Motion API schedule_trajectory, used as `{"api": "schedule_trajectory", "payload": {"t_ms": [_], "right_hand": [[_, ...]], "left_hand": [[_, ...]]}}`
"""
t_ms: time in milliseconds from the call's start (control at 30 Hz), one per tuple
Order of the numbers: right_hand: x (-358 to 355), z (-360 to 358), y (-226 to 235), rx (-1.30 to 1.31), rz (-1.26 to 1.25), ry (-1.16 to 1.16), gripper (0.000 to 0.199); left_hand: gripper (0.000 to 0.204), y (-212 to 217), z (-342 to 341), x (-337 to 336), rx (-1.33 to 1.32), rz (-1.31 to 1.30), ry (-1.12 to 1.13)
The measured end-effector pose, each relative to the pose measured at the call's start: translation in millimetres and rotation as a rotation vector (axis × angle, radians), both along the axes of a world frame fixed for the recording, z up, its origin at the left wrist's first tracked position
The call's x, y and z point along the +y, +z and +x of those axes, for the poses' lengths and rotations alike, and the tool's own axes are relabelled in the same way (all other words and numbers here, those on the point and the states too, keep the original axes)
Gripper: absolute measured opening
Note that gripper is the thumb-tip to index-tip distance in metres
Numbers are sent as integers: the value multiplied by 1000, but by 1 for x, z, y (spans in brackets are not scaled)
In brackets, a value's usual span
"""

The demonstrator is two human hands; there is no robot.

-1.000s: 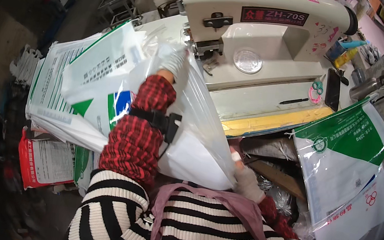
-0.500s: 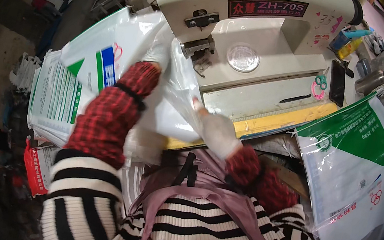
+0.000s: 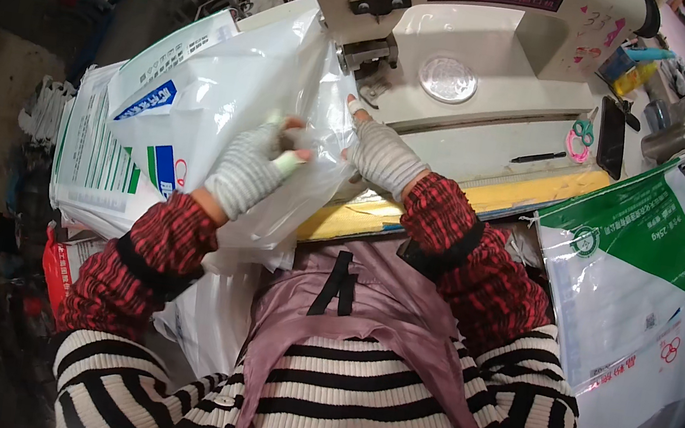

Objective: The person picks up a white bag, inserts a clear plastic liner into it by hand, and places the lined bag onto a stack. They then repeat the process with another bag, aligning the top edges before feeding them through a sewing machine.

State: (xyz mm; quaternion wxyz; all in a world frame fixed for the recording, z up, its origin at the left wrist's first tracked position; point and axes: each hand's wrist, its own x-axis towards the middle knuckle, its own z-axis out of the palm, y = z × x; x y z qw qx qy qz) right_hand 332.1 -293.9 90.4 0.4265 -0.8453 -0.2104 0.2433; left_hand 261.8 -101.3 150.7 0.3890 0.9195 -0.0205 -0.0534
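A large glossy white plastic bag (image 3: 268,61) with blue and green print lies in front of me, its right edge beside the needle end of a cream sewing machine (image 3: 516,58). My right hand (image 3: 382,154), in a whitish fingerless glove, grips that edge, fingertips on top and thumb partly hidden. Over the middle of the bag is my left hand (image 3: 248,164), gloved alike. Its thumb and fingers are apart and slightly blurred. See-through film hangs in loose folds between the hands.
More printed bags (image 3: 91,150) are stacked at the left. A green-and-white bag (image 3: 623,291) hangs at the right. On the machine's bed lie a black pen (image 3: 539,157), teal-and-pink scissors (image 3: 581,139) and a dark phone (image 3: 612,135). Yellow edging (image 3: 497,189) runs along the front.
My left hand has come back toward me from the bag's far part, and the right hand has moved up beside the machine's needle end. The bag has shifted, showing more blue print.
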Motion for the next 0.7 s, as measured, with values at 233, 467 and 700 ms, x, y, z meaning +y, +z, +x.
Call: {"api": "schedule_trajectory", "payload": {"t_ms": [233, 467, 700], "right_hand": [[9, -5, -16, -196, -167, 30, 71], [13, -14, -26, -99, -271, -20, 84], [3, -36, -61, 102, 371, -216, 57]], "left_hand": [[32, -37, -29, -6, 616, -18, -503], [19, 43, 25, 13, -238, 1110, -713], [17, 32, -49, -121, -81, 801, -1266]]}}
